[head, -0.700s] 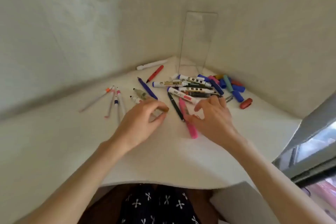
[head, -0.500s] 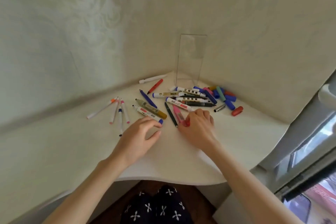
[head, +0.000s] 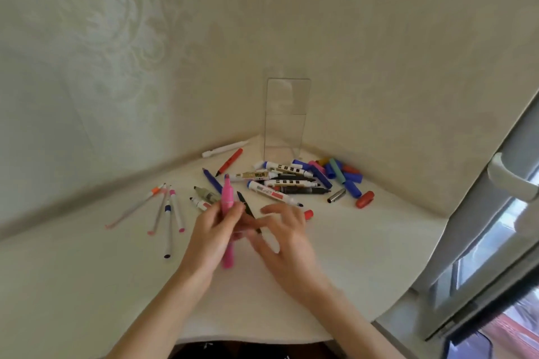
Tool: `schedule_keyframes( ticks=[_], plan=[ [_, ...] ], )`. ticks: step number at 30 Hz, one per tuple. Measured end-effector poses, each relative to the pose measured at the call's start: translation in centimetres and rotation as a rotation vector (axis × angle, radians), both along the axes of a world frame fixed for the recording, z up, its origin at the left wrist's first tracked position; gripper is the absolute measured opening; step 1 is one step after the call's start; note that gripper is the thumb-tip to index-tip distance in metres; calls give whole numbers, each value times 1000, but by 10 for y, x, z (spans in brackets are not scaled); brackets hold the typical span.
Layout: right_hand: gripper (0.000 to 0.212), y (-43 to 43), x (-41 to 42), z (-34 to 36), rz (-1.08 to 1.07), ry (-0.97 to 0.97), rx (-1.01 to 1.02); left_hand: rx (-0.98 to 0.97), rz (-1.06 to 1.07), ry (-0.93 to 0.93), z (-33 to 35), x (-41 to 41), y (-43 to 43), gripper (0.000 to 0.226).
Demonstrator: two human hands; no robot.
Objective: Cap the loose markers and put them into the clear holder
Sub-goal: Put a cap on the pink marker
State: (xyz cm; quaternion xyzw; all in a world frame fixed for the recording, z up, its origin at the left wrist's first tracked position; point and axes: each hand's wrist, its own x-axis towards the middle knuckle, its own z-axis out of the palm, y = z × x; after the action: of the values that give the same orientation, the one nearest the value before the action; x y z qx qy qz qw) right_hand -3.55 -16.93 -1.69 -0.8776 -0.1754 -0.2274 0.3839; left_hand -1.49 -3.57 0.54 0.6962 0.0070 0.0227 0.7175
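My left hand [head: 214, 232] is shut on a pink marker [head: 227, 198], which it holds nearly upright above the table with the tip pointing away from me. My right hand [head: 281, 234] hovers just to the right of it, blurred, with its fingers spread and nothing in them. A red cap [head: 308, 214] peeks out behind its fingertips. The clear holder [head: 287, 116] stands empty in the far corner. A pile of white-barrelled markers [head: 287, 182] lies in front of it, with several loose blue, green and red caps [head: 344, 175] to the right.
Thin felt pens [head: 167, 213] lie fanned out at the left. A white marker [head: 224, 148], a red pen [head: 230, 162] and a blue pen [head: 212, 181] lie near the wall. A window frame with a handle [head: 507, 179] borders the table's right side.
The pink marker lay on the table under my right hand; now my left hand holds it up off the table and my right hand has opened beside it.
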Motion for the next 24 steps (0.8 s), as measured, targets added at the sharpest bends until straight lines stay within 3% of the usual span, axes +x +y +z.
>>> schedule_keyframes(
  ticks=[3, 5, 7, 10, 14, 21, 24],
  plan=[
    [17, -47, 54, 18, -286, 49, 120, 82, -14, 13, 4, 11, 11, 18],
    [19, -89, 110, 23, -524, 116, 42, 170, -71, 12, 5, 20, 14, 24],
    [23, -115, 150, 20, -604, 240, -121, 262, -92, -18, 4, 25, 13, 26],
    [25, -121, 174, 10, -608, 352, -286, 343, -110, -71, 1, 29, 9, 28],
    [34, -109, 177, 15, -633, 338, -459, 426, -136, -124, 1, 34, 9, 26],
    [29, -103, 173, 18, -514, 341, -551, 480, -88, -132, 1, 41, 19, 23],
    [38, -97, 159, 26, -462, 254, -371, 484, -90, -212, 4, 34, 21, 27]
  ],
)
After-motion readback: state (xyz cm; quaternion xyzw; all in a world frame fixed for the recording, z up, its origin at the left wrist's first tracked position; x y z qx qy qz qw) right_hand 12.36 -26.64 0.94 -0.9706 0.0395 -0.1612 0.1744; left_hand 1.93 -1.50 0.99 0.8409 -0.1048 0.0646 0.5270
